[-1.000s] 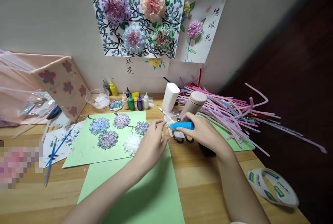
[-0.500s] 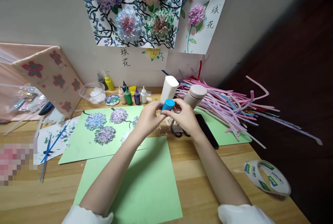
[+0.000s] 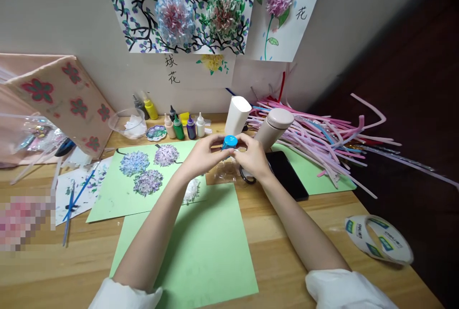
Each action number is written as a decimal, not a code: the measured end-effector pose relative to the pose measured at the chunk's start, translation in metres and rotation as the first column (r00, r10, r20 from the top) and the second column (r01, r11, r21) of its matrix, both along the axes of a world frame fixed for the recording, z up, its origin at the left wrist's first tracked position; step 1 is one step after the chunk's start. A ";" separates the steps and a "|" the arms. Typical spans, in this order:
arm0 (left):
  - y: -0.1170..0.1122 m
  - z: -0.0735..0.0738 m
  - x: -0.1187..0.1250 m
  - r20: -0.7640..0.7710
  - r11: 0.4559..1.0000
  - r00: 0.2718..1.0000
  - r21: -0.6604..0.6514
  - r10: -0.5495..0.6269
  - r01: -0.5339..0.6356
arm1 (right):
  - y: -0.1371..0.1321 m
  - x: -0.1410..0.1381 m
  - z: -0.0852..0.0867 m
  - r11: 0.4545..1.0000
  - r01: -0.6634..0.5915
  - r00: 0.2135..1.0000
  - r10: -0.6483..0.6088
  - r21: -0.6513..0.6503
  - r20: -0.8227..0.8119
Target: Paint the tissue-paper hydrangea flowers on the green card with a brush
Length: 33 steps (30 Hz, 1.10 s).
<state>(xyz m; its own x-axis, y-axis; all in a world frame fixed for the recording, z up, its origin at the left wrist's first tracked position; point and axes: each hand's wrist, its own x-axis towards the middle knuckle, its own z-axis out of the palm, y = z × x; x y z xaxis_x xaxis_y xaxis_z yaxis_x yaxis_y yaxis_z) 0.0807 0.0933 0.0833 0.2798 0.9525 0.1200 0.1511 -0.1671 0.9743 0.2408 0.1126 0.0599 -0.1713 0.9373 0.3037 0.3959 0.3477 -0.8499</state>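
In front of the upright bottles, a small blue cylindrical cap [image 3: 230, 142] is held between my two hands. My left hand [image 3: 205, 156] has its fingers curled round it from the left. From the right, my right hand [image 3: 252, 158] closes on it with thumb and fingers. The fingers hide whatever is below the cap. Under the hands lie a piece of clear plastic [image 3: 224, 172] and a pair of black-handled scissors [image 3: 247, 177], partly covered by my right hand. Nearer me is a plain green sheet [image 3: 208, 247].
Behind stand a white container [image 3: 238, 113] and a tilted beige bottle [image 3: 274, 127]. Pipe cleaners [image 3: 308, 132] heap up at the right, beside a black phone [image 3: 287, 175] and a tape roll [image 3: 394, 247]. Leftward are small paint bottles [image 3: 178, 128], a flower picture [image 3: 107, 204] and paintbrushes [image 3: 70, 208].
My hands have lowered slightly over the cap, and less of its side shows. The view has tilted downward a little, uncovering a white flower on the green picture.
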 end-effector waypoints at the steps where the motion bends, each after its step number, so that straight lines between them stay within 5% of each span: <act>1: 0.000 -0.001 0.002 -0.002 1.000 1.000 0.009 0.028 -0.028 | 0.000 0.000 -0.001 1.000 0.003 1.000 -0.003 0.005 -0.002; 9: 0.004 -0.013 0.004 -0.052 0.985 0.986 0.077 0.159 -0.154 | 0.003 -0.003 -0.014 1.000 0.017 0.999 -0.017 -0.010 -0.033; 33: 0.004 -0.020 0.000 -0.162 0.967 0.963 0.174 0.215 -0.187 | 0.002 -0.009 -0.027 0.999 0.040 0.998 -0.041 -0.014 -0.049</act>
